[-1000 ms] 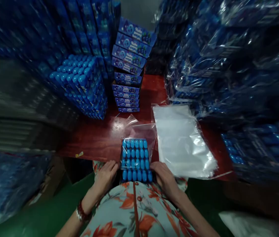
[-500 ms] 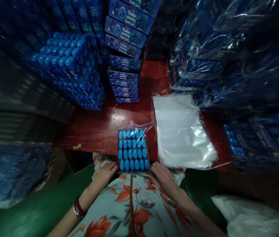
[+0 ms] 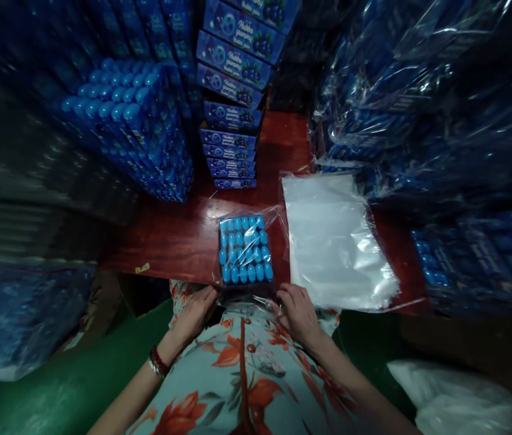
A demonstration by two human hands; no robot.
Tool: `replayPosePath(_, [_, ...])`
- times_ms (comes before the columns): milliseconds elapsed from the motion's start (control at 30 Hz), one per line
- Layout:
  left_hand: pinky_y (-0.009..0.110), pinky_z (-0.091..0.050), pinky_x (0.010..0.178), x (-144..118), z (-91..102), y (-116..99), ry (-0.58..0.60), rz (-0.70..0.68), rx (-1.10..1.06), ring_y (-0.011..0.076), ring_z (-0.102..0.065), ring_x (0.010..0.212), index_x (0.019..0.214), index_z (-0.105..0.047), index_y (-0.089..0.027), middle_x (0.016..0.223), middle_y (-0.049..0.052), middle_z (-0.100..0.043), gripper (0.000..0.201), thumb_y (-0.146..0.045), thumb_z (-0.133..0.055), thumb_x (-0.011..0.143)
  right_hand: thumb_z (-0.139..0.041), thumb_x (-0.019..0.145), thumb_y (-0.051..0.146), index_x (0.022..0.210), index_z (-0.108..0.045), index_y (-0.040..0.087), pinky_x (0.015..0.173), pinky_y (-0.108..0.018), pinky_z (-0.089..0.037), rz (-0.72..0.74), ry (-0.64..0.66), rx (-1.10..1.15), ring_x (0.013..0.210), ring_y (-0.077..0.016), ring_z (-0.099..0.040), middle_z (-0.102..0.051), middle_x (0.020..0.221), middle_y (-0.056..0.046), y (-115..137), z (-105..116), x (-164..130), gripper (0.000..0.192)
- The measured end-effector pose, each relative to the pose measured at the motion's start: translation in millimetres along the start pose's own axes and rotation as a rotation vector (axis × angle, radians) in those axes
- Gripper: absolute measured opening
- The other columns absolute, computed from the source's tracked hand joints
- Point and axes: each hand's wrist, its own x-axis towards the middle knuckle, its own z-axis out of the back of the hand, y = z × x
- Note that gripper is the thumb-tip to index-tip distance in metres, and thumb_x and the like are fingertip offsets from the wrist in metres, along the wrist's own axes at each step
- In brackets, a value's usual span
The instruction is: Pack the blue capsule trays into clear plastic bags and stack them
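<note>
In front of my body, at the table's near edge, lies a pack of blue capsule-shaped pieces (image 3: 245, 249) in rows, inside a clear plastic bag (image 3: 242, 297). The bag's loose end points toward me and is crumpled. My left hand (image 3: 200, 304) is closed at the left corner of that end, its fingertips partly hidden. On the other side, my right hand (image 3: 297, 311) pinches the right corner with bent fingers. Just right of the pack sits a pile of flat clear bags (image 3: 332, 241), close to my right hand.
Printed blue boxes (image 3: 235, 139) stand stacked at the table's back. Left of them rises a tall stack of blue packs (image 3: 124, 121). Plastic-wrapped blue goods (image 3: 387, 115) fill the right side. A yellow scrap (image 3: 142, 267) lies on the red-brown table (image 3: 165, 241).
The pack has shifted away from me, farther onto the table. More of the bag's loose end now shows between my hands. Both hands have moved slightly forward.
</note>
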Motion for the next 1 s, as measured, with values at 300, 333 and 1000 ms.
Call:
replayPosePath(300, [0.027, -0.042, 0.063, 31.2, 14.3, -18.8, 0.173, 0.285, 0.298, 0.0211, -0.064, 0.073, 0.104, -0.055, -0.016, 0.079, 0.009, -0.067, 0.028, -0.010, -0.036, 0.085, -0.034, 0.095, 0.027, 0.080, -0.054, 0.019, 0.059, -0.027, -0.041, -0.077, 0.092, 0.166, 0.064, -0.0176, -0.053, -0.059, 0.068, -0.004, -16.2, -16.7, 35.2, 0.026])
replayPosePath(333, [0.027, -0.041, 0.062, 34.3, 21.1, -19.9, 0.208, 0.256, 0.301, 0.0206, -0.064, 0.072, 0.106, -0.056, -0.018, 0.079, 0.008, -0.068, 0.032, -0.008, -0.035, 0.084, -0.034, 0.095, 0.025, 0.075, -0.054, 0.019, 0.058, -0.026, -0.040, -0.048, 0.100, 0.187, 0.062, -0.0165, -0.052, -0.057, 0.064, -0.003, -17.7, -11.8, 38.4, 0.029])
replayPosePath(1000, [0.027, -0.048, 0.073, 153.5, 165.1, -56.3, -0.812, 0.020, -0.961, 0.0153, -0.064, 0.070, 0.066, -0.068, -0.014, 0.067, 0.002, -0.070, 0.018, -0.030, -0.066, 0.075, -0.062, 0.079, 0.036, 0.069, -0.059, 0.018, 0.060, -0.027, -0.052, -0.349, -0.601, 1.093, 0.054, -0.0116, -0.060, -0.062, 0.058, 0.005, -42.5, 90.4, 204.7, 0.021])
